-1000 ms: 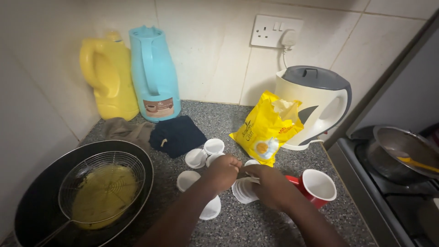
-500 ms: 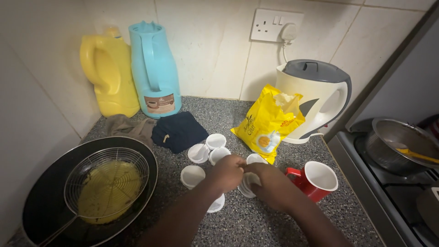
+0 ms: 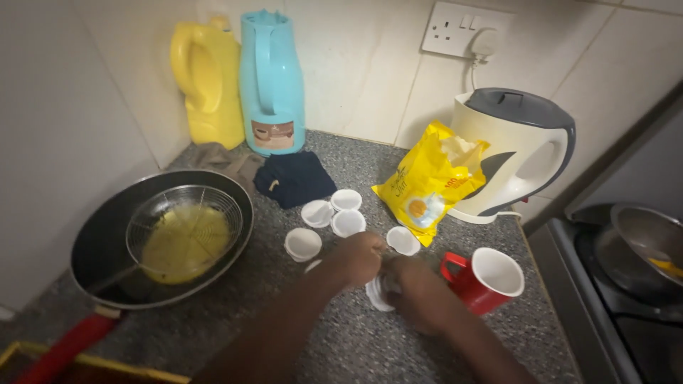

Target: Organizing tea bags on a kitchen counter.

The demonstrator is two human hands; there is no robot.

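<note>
Two hands: my left hand [image 3: 359,257] and my right hand [image 3: 418,291] meet at lower centre of the frame, both closed on a stack of small white cups [image 3: 377,293] lying on its side on the grey counter [image 3: 341,334].
Loose cups: five small white cups [image 3: 346,200] stand open-side up just above my hands, all looking bare inside; one more rim peeks out beside my left wrist.
Red mug [image 3: 489,279]: tilted toward the right, white inside, nothing in it that I can see.
Black pan [image 3: 99,242]: at left, holding a wire strainer [image 3: 185,224] over yellow oil.
Yellow bag [image 3: 427,188]: torn open at the top, leaning against the white kettle [image 3: 523,153].
Upper left: a yellow jug [image 3: 206,82] and a blue flask [image 3: 272,78] against the tiled wall, lids on, contents unseen.
Dark cloth [image 3: 295,178]: folded in front of the flask.
Metal pot [image 3: 651,238]: at the right edge, cut off by the frame, something yellow inside.
Hard to make out: how many cups are in the stack, since my fingers cover most of it.
</note>
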